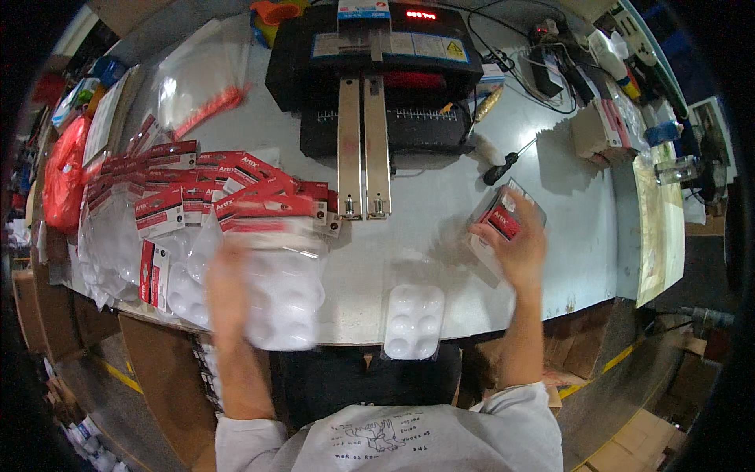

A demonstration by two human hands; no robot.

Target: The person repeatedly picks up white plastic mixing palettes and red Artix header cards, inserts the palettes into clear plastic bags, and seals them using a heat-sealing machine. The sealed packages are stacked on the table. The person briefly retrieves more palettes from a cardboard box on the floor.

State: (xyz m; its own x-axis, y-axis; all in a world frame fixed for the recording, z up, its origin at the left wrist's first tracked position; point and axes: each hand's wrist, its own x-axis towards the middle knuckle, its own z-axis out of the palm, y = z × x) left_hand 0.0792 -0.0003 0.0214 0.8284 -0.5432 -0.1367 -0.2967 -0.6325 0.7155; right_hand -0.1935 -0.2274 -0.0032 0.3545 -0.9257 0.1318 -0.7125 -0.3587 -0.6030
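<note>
My left hand [230, 287] is smeared by motion at the left edge of a white paint palette [285, 303] in a clear bag with a red header; the palette is blurred too, and the hand seems to grip it. It is over a heap of similar bagged palettes with red header cards [160, 211]. On the right, my right hand [521, 232] has its thumb and fingers closed around a small stack of red cards [503, 223] in a dark-edged clear holder. Between my hands, a single white palette [414, 321] in clear film lies at the table's front edge.
A black sealing machine [377, 79] with two metal strips stands at the back centre. A screwdriver [510, 162] lies behind my right hand. Clear bags [197, 75] are at back left, a red plastic bag [67, 173] at far left, and a cardboard box [602, 132] at right.
</note>
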